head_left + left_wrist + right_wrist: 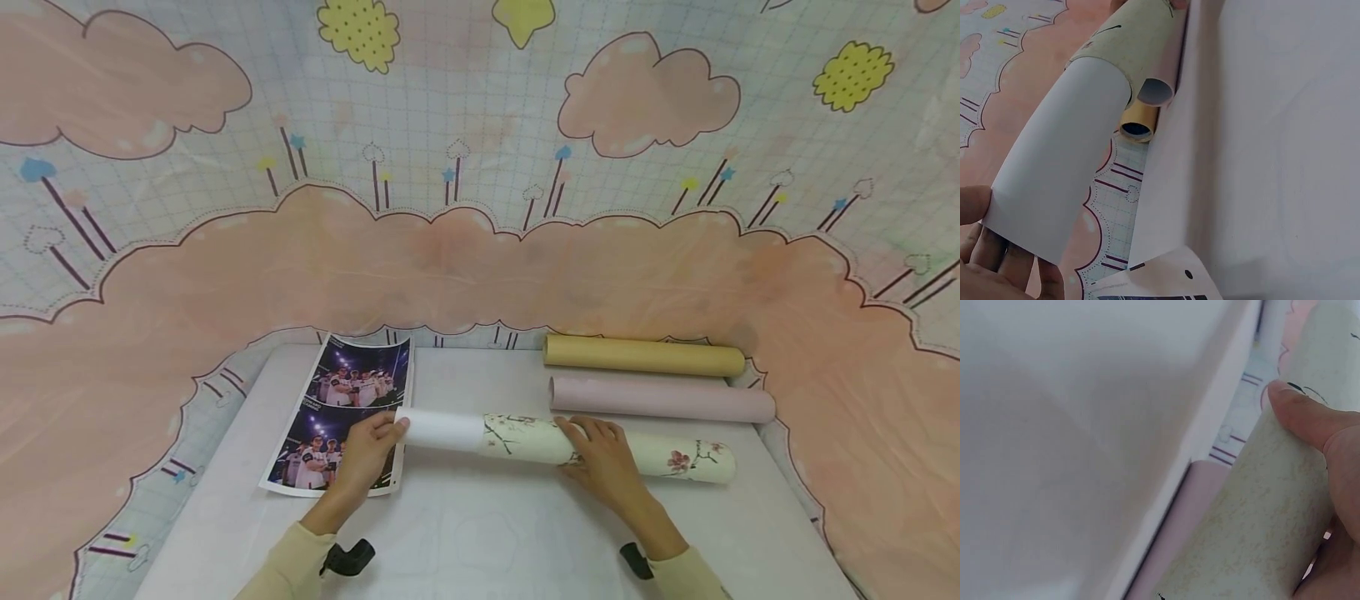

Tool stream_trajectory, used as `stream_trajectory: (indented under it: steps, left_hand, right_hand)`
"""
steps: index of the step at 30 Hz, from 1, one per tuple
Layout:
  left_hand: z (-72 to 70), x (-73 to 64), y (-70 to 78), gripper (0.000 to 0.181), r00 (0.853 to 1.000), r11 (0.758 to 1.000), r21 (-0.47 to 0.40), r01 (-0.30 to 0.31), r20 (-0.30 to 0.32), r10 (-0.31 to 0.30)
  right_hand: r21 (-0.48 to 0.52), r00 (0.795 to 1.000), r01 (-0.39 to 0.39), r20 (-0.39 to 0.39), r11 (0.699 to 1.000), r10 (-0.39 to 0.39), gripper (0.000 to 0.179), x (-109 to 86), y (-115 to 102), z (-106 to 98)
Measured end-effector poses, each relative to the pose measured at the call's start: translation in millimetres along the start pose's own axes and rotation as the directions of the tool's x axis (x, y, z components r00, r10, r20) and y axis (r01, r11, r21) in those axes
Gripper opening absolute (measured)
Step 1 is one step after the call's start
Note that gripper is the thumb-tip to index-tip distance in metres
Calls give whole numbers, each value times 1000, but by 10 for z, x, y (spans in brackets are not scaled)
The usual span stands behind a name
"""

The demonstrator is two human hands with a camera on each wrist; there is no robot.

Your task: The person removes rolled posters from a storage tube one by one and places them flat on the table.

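Note:
A white rolled sheet of paper [444,430] sticks out of the left end of a pale green tube [660,454] printed with plum blossom branches. My left hand [366,454] pinches the outer end of the white roll, thumb on one side and fingers curled under it in the left wrist view. My right hand [606,468] grips the tube around its middle, and its thumb lies along the surface in the right wrist view. The part of the roll inside the tube is hidden. Roll and tube lie in one line across the table.
Two printed group photos on one sheet [330,450] lie at the left, partly behind my left hand. At the back right rest a yellow tube [645,356] and a pale pink tube [663,399]. A cartoon-patterned cloth [450,267] hangs behind the white table [480,533].

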State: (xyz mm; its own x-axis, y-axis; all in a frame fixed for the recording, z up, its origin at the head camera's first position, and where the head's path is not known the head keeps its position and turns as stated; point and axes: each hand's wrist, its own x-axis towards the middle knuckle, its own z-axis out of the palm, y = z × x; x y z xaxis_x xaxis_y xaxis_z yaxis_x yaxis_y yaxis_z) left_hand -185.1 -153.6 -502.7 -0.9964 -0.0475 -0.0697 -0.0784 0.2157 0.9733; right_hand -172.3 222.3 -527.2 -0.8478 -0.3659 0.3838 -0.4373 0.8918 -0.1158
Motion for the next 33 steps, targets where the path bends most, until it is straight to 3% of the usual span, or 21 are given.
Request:
stream_trajectory:
  steps: [8,16,27,33]
  left_hand:
    - [-85,17,14,34,1000,1000,-17,6,-15,-6]
    - [-150,8,55,33,998,996,-54,65,-20,-66]
    - [-283,9,53,38,997,998,-12,59,-48,-59]
    - [-361,10,40,41,998,999,-40,36,-48,-38]
  right_hand:
    - [-8,1000,-12,14,1000,12,83,-2,31,-69]
    - [-12,1000,-13,14,1000,13,82,-2,62,-97]
    - [-24,1000,-1,8,1000,1,82,-11,87,-118]
    - [-22,1000,12,-1,1000,-12,82,-13,113,-106]
